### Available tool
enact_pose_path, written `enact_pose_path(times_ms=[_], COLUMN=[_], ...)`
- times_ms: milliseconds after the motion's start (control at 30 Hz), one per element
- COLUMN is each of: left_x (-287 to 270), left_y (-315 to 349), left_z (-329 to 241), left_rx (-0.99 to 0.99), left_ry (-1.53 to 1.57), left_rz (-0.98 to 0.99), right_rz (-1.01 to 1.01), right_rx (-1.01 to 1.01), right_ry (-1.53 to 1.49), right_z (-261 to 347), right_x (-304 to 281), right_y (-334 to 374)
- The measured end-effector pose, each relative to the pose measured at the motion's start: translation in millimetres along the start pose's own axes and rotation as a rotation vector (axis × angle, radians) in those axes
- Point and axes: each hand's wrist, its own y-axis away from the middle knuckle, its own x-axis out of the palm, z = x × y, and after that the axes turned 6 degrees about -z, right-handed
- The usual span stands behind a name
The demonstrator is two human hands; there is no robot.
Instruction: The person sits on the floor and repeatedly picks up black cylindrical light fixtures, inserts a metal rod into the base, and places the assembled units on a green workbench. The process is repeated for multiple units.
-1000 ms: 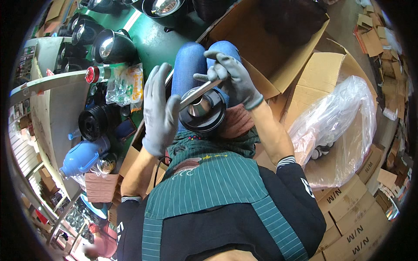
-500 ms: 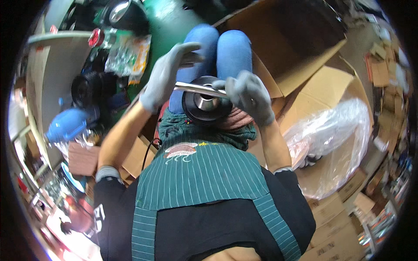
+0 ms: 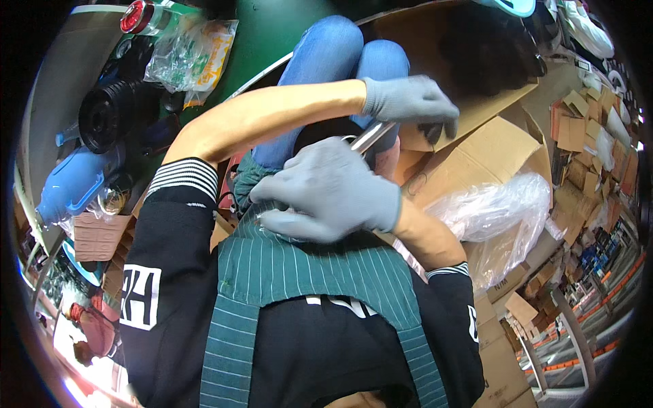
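My left arm reaches across my thighs to the right. My left hand (image 3: 411, 102), in a grey glove, is just beyond the upper end of a shiny metal tube (image 3: 372, 138). Its fingers stretch right and bend down at the tips; a small dark shape shows beneath them. My right hand (image 3: 333, 190), also gloved, is over my lap with its back up and fingers pointing left, curved over the tube's lower part, which it hides. Part of a black round base (image 3: 320, 132) shows between my thighs, mostly covered by my hands and left forearm.
An open cardboard box (image 3: 469, 156) stands at the right, with clear plastic wrap (image 3: 500, 211) on its near side. At the left are black round parts (image 3: 102, 115), a blue plastic jug (image 3: 71, 183), a plastic bag (image 3: 187, 61) and a red-capped jar (image 3: 139, 17).
My left hand has crossed rightward past the tube. My right hand has come left and nearer to me, turning its back up. The tube is now tilted and mostly covered.
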Motion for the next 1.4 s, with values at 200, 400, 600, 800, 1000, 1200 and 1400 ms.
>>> enact_pose_path(times_ms=[200,400,600,800,1000,1200,1400], left_x=[-69.2,53.0,108.6,97.2,105.9,77.7,-27.4], left_y=[74.2,150.4,121.0,146.8,155.4,171.9,161.3], left_z=[-52.5,-199.7,-101.4,-114.4,-110.1,-115.2,-77.1], left_rx=[0.548,-0.302,-0.691,-0.647,-0.551,-0.331,0.265], left_ry=[-1.361,-1.522,-1.786,-1.655,-1.693,-1.550,-1.289], left_rz=[-0.605,-0.288,-0.582,-0.616,-0.614,-0.478,-0.141], right_rz=[-0.673,-0.994,-1.027,-1.329,-0.824,-0.561,-0.885], right_rx=[-0.143,0.249,0.345,0.106,0.414,-0.322,-0.430], right_ry=[-1.774,-1.694,-1.628,-1.276,-1.895,-1.961,-0.939], right_z=[-62.1,-57.5,-69.8,-88.1,-117.8,-151.9,-60.2], right_x=[-4.5,-5.9,-7.9,-6.2,4.9,40.9,67.3], right_y=[34.2,3.1,-4.0,63.2,26.5,58.0,96.7])
